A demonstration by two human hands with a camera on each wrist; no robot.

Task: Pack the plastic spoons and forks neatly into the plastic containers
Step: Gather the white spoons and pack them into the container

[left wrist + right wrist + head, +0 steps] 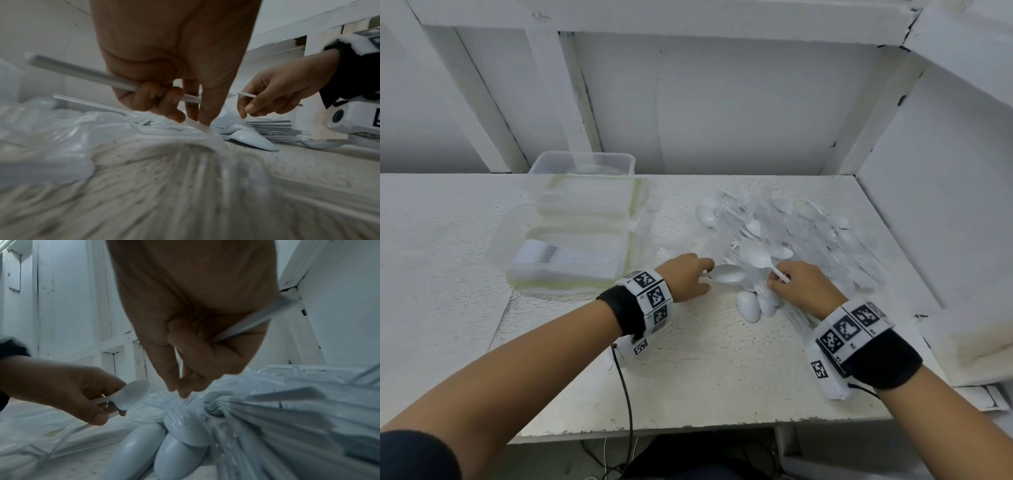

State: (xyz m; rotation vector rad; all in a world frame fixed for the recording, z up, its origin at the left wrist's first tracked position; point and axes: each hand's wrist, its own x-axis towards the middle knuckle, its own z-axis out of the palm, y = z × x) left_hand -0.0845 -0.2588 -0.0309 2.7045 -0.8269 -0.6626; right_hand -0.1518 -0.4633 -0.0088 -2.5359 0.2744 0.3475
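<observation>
A heap of white plastic spoons and forks (784,233) lies on the right half of the white table (705,377). My left hand (688,277) grips a white spoon (726,273) by its handle, bowl pointing right; the same spoon (133,395) shows in the right wrist view. My right hand (801,284) pinches the handle of another spoon (760,258) at the heap's near edge, with that handle (251,321) lying across the palm. At the left stands a clear container (565,250) holding a neat row of cutlery (565,257).
A second clear container (585,168) sits behind the first, against the white back wall. Loose clear plastic wrap (664,246) lies between containers and heap. A wall (935,205) closes the table's right side. A black cable (626,394) hangs off the front edge.
</observation>
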